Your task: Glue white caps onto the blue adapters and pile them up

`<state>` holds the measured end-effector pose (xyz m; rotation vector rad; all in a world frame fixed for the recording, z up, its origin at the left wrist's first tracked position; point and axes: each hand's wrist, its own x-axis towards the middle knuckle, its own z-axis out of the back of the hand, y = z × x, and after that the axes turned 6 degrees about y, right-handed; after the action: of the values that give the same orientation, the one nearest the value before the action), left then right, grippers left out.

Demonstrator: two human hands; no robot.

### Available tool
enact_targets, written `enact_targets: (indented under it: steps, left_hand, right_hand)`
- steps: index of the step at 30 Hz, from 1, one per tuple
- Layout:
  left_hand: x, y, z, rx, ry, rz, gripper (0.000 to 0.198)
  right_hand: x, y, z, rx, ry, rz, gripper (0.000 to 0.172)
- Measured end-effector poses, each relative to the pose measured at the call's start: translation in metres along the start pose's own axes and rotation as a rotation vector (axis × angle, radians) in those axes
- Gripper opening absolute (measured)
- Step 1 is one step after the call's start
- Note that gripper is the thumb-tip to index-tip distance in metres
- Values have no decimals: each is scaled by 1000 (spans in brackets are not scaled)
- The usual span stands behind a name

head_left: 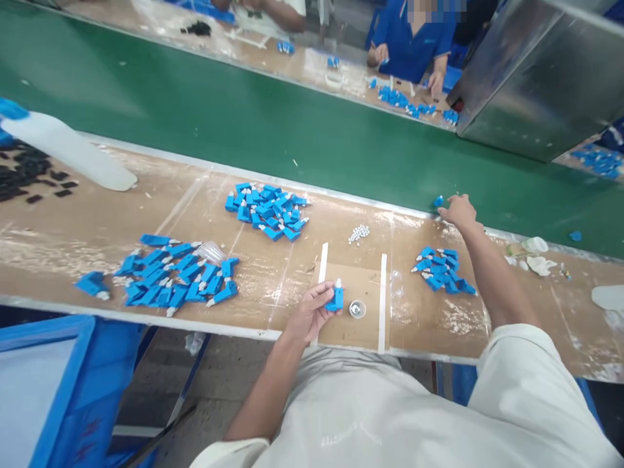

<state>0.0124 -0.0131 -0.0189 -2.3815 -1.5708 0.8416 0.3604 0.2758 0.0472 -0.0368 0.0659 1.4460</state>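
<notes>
Piece (336,299) sits in left hand (312,312); right hand (460,211) reaches near blue part (437,202).

Blue piece (337,299) held in left hand (313,312)
The right hand (461,211) (thumb apart) is held at the green belt's (341,149) edge.

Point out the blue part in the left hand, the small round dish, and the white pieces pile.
Held blue part (337,300): head view, on its blue body.
Small round dish (357,318): head view, on its near rim.
White pieces pile (359,233): head view, mid-heap.
</notes>
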Motion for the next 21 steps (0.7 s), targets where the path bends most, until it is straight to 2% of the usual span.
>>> enact_targets:
  steps: [2,4,9,12,15,19,21]
  left_hand:
    - [1,0,-3,-3,-16,-13,41]
    - [1,0,-5,-12,-31,-28,42]
    - [1,-1,-3,-15,-58,-42,37]
    - [0,-2,0,-11,-80,-19,38]
    - [-1,-2,3,-29,-114,-23,38]
    - [1,-1,7,-31,-100,-7,32]
    - [1,-1,8,-33,-82,-3,28]
  right_hand:
    - [18,5,-2,17,20,-22,52]
    - [26,13,-6,35,41,-26,48]
    - [25,23,-11,83,92,63,36]
    - [5,11,-13,119,178,165,26]
    - [-26,-10,-15,148,276,221,17]
    - [-59,-36,-6,254,411,224,20]
    - [-66,-40,0,378,404,217,19]
